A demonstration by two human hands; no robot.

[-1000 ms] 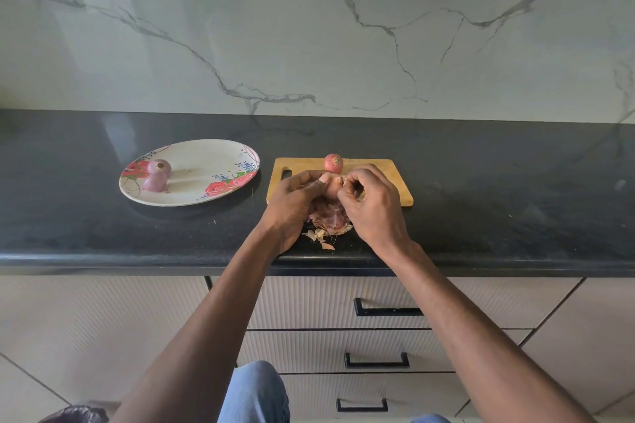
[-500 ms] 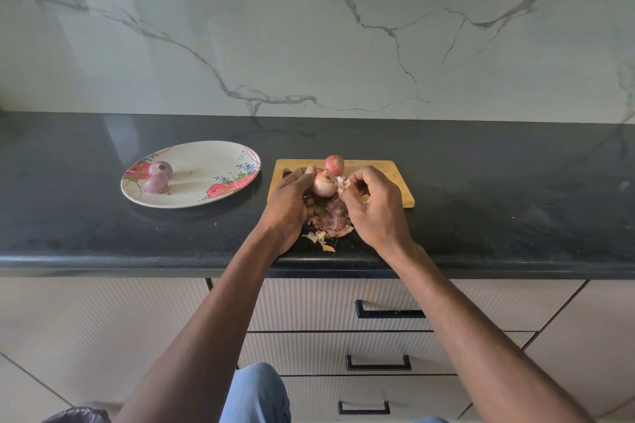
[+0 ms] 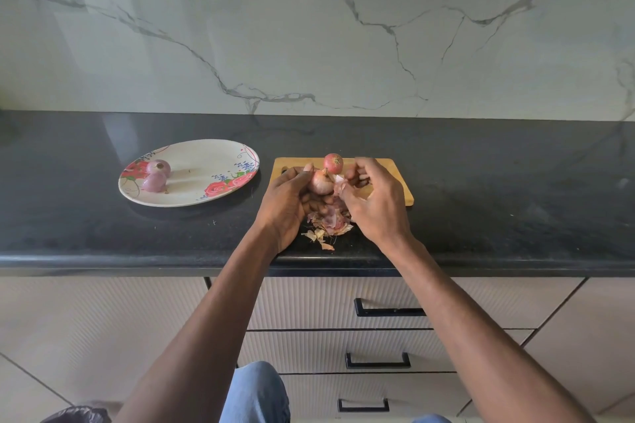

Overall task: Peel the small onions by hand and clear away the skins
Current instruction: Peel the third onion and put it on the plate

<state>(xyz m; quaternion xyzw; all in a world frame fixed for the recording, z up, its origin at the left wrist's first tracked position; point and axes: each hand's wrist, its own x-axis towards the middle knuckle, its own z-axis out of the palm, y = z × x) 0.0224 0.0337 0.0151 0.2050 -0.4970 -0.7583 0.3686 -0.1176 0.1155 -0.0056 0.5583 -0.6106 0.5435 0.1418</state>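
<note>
Cupping a small onion (image 3: pixel 322 181) in its curled fingers, the left hand (image 3: pixel 287 204) is holding it just above the near edge of the board (image 3: pixel 391 178), thumb pressing on the onion's upper left side. Right beside it, the right hand (image 3: pixel 374 206) is pinching a pale strip of skin (image 3: pixel 338 186) between thumb and fingertips; the strip is reaching back to the onion's right side, so the two hands are nearly touching there. Whether the strip is fully torn free cannot be told.

Behind the hands, an unpeeled onion (image 3: pixel 333 162) is sitting on the far edge of the board, root end facing up, close behind the held onion in this view.

Beneath and slightly nearer than the hands, a pile of skins (image 3: pixel 330 225) is lying on the black counter (image 3: pixel 498 213), just off the board's near edge, with a few loose flakes scattered toward the counter's front lip.

To the left, well apart from the board, a flowered plate (image 3: pixel 206 161) is resting on the counter. Two peeled onions (image 3: pixel 156 175) are lying on its left part, touching each other, purple and glossy.

Below the counter, drawer fronts with dark handles (image 3: pixel 388 311) are showing between the forearms, and a knee in blue denim (image 3: pixel 256 391) is poking up at the bottom edge.
</note>
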